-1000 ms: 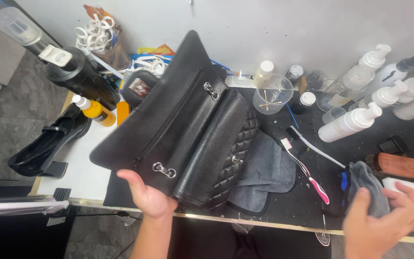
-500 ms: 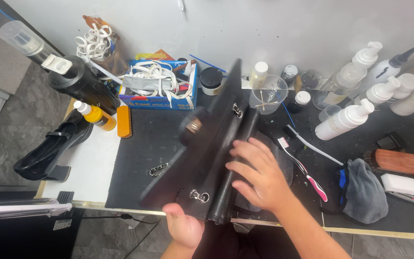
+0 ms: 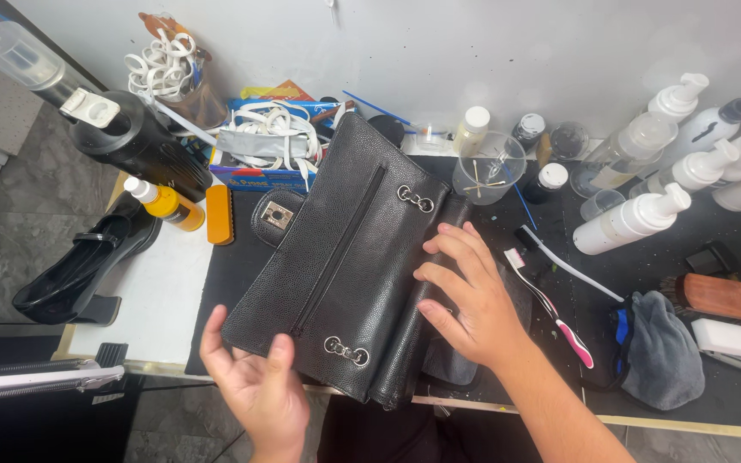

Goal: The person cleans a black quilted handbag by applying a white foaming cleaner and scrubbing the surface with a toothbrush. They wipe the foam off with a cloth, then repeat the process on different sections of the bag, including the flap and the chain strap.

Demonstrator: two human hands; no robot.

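A black grained-leather handbag (image 3: 345, 257) lies flat on the dark work mat, its zipped side up, with metal chain eyelets near both ends and a silver clasp at its upper left. My left hand (image 3: 255, 390) rests at the bag's near edge, thumb on the leather beside the lower eyelet, fingers spread. My right hand (image 3: 465, 296) lies palm down on the bag's right side, fingers spread over its folded edge. A grey cloth is mostly hidden under the bag and my right hand.
White pump bottles (image 3: 632, 219) stand at the right, a clear cup (image 3: 488, 167) behind the bag. A toothbrush (image 3: 551, 304), a grey cloth (image 3: 666, 360), a wooden brush (image 3: 731, 296) and a white sponge (image 3: 726, 337) lie right. A yellow bottle (image 3: 165, 203) and black shoe (image 3: 87, 270) sit left.
The bag was held up on edge and has been turned over and laid flat, zipped side up. My right hand left the grey cloth and came onto the bag.
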